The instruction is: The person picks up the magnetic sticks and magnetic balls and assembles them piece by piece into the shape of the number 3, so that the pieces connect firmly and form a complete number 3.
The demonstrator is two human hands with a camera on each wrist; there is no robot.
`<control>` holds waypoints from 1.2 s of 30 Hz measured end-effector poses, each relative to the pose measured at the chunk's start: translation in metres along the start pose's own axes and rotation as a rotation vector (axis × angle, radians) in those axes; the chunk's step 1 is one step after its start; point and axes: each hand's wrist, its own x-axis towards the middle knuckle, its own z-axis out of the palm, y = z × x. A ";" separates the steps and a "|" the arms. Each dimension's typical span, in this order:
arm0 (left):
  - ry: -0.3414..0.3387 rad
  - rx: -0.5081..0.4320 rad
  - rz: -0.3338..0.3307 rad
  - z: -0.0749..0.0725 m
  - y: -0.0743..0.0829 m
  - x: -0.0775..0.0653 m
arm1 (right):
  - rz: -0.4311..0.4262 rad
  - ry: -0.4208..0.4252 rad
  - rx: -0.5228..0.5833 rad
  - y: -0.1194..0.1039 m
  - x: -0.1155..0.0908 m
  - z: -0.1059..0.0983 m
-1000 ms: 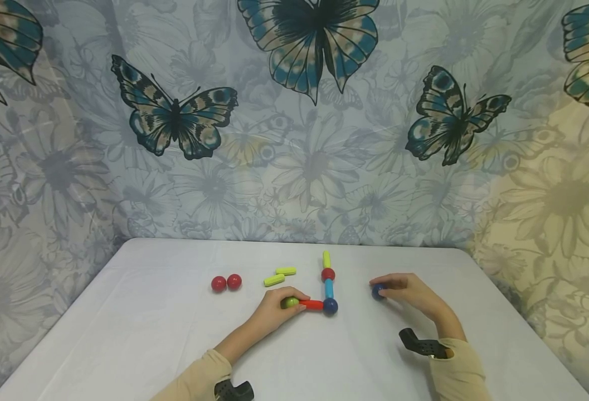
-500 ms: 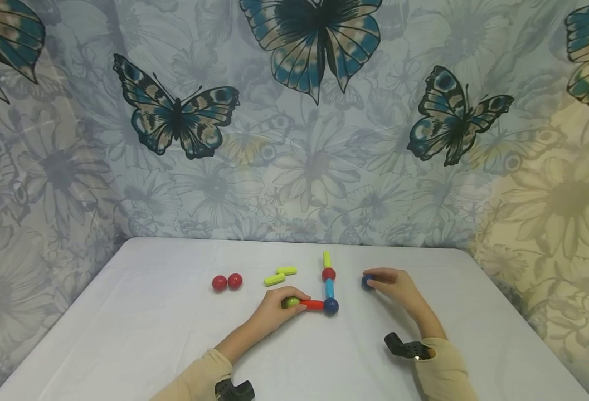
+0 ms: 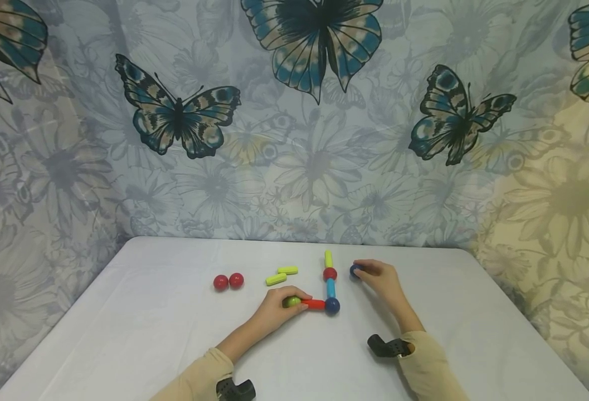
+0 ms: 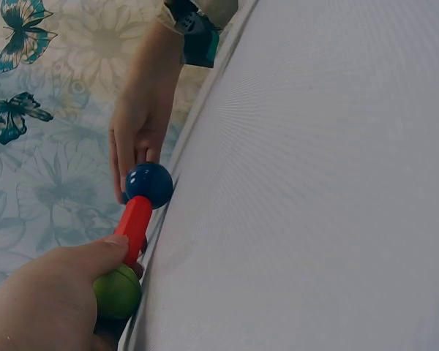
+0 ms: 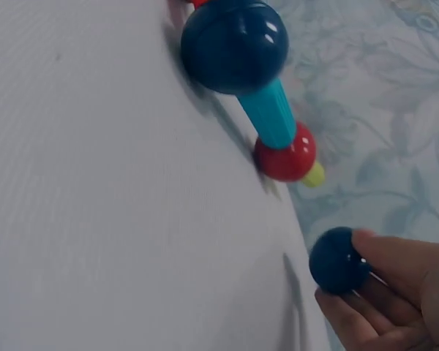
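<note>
My left hand (image 3: pixel 274 303) grips a green ball (image 4: pixel 118 292) and the near end of a red stick (image 3: pixel 315 304). The stick's other end meets a dark blue ball (image 3: pixel 331 306). From that ball a light blue stick (image 3: pixel 331 288) runs away to a red ball (image 3: pixel 330 273), with a yellow-green stick (image 3: pixel 328 258) beyond it. Between thumb and fingers, my right hand (image 3: pixel 381 280) pinches a second dark blue ball (image 5: pixel 339 260). It hangs right of the joined red ball, apart from it.
Two loose red balls (image 3: pixel 228 281) sit on the white table (image 3: pixel 123 334) at the left. Two loose yellow-green sticks (image 3: pixel 276 279) lie between them and the joined pieces. A patterned cloth (image 3: pixel 294 184) with butterflies rises behind the table's far edge.
My right hand has moved left and away from me with its blue ball, closer to the joined red ball and far stick. The left hand stays on the green ball and red stick.
</note>
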 end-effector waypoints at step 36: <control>-0.012 0.048 0.027 0.005 -0.037 0.009 | 0.286 0.178 0.239 -0.034 0.049 0.052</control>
